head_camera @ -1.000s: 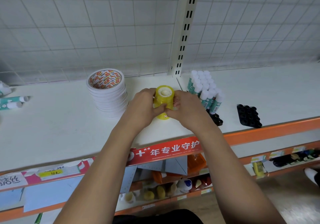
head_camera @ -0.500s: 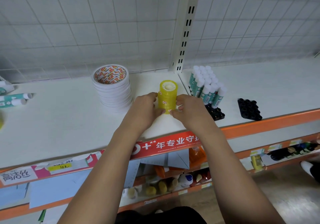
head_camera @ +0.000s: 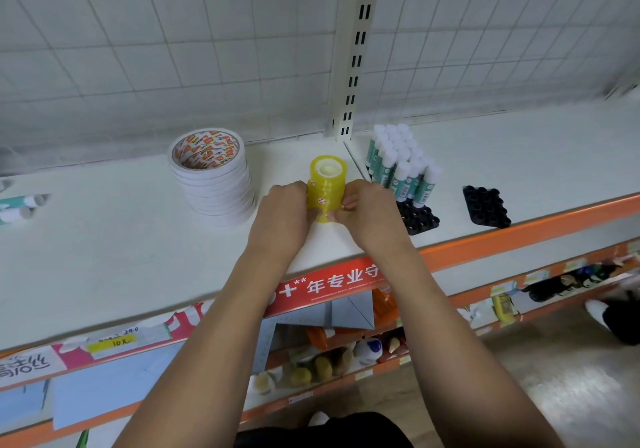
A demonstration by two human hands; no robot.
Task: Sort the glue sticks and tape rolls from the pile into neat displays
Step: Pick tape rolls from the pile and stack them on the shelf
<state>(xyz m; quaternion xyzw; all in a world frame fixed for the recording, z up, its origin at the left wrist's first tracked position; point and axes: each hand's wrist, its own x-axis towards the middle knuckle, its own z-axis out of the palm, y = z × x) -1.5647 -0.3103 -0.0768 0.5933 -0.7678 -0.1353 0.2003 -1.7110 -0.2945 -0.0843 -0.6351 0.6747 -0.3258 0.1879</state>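
Left hand (head_camera: 282,212) and right hand (head_camera: 369,212) clasped the yellow tape stack (head_camera: 327,180) at 9 and 3 o'clock, fingers curled round it. This was apparently to square it upright on the shelf (head_camera: 104,257), between the white tape stack (head_camera: 211,173) and the glue sticks (head_camera: 398,163).

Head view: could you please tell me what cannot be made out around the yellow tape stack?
Head view:
Base of the yellow tape stack: hidden by the left hand and right hand gripping it; shelf contact unclear.
Far left, loose glue sticks: cut by the frame edge, blurred; count unclear.
Below, lower-shelf goods: blurred, partly behind the shelf front.
The price label: writing too small.
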